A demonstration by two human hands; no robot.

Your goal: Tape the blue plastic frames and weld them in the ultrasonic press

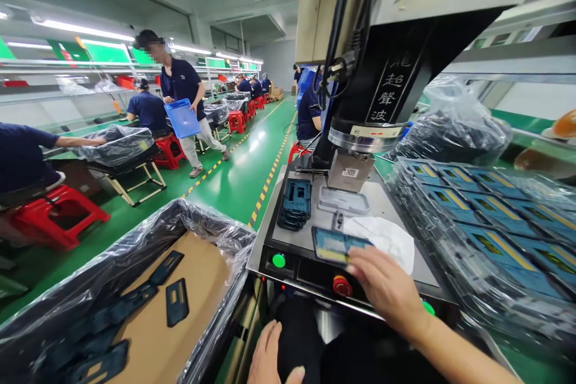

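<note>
My right hand [382,282] grips the right end of a dark blue plastic panel [328,246] with a yellow strip, low over the front of the machine's metal plate [292,240]. The panel is slightly blurred. My left hand [270,357] hovers near my lap, thumb apart from the fingers, with nothing in it. Behind the panel, a stack of dark blue plastic frames [296,204] stands on the plate's left side. A pale fixture [342,200] sits under the metal block [351,171] of the machine's head. White cloth or paper [387,240] lies beside the panel.
A plastic-lined bin [216,240] holding loose dark frames [177,302] stands at left. Clear trays [423,234] of similar panels are stacked at right. Green buttons [279,260] and a red knob [342,285] line the machine's front. A co-worker [182,84] carries a blue tray [182,119] in the aisle.
</note>
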